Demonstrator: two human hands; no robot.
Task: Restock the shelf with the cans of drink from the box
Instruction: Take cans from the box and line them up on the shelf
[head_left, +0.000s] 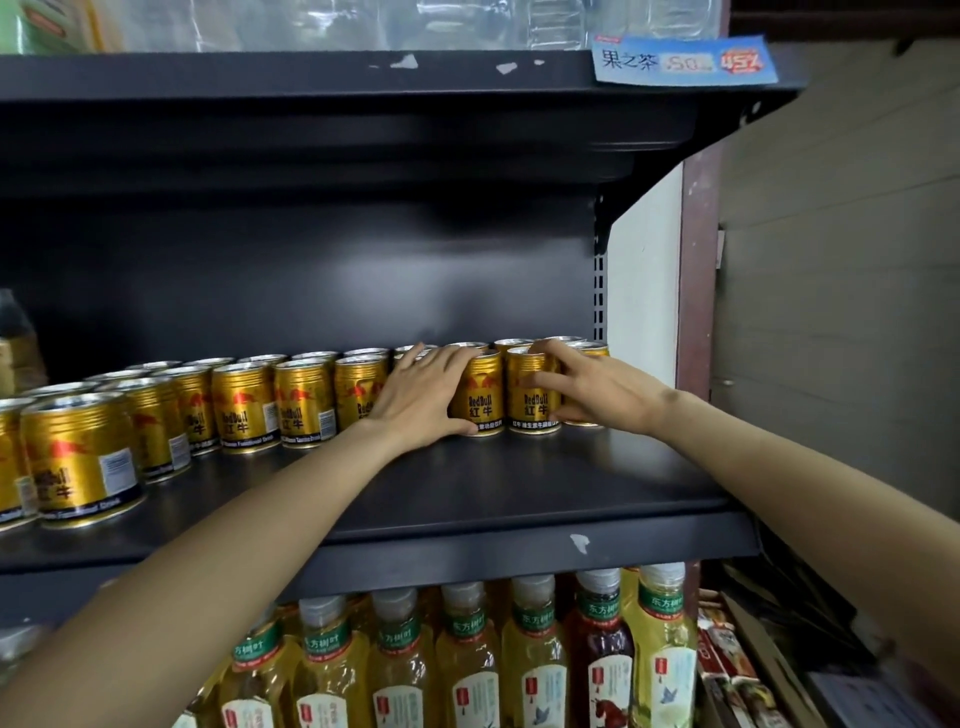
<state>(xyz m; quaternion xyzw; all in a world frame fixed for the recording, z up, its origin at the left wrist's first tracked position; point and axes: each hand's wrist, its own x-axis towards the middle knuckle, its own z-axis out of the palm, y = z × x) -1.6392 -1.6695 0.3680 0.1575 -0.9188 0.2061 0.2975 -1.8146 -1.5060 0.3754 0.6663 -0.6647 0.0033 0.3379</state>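
Head view: both hands press on short gold ribbed metal cans at the back right of the dark metal shelf (519, 483). Left hand (421, 395) cups one can (480, 392); right hand (597, 389) wraps its neighbour (535, 395). Likely full, heavy, rigid, slick; grip the sidewalls.

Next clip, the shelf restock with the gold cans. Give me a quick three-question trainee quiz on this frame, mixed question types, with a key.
1. True or false: both hands are on gold cans at the right end of the row.
2. What stands on the shelf below the cans?
A. water jugs
B. tea bottles with green labels
C. cartons
3. Fill in: the front part of the can shelf is ____.

Key
1. True. The left hand and the right hand each rest on cans there.
2. B, the tea bottles.
3. Bare; the cans stand toward the back.
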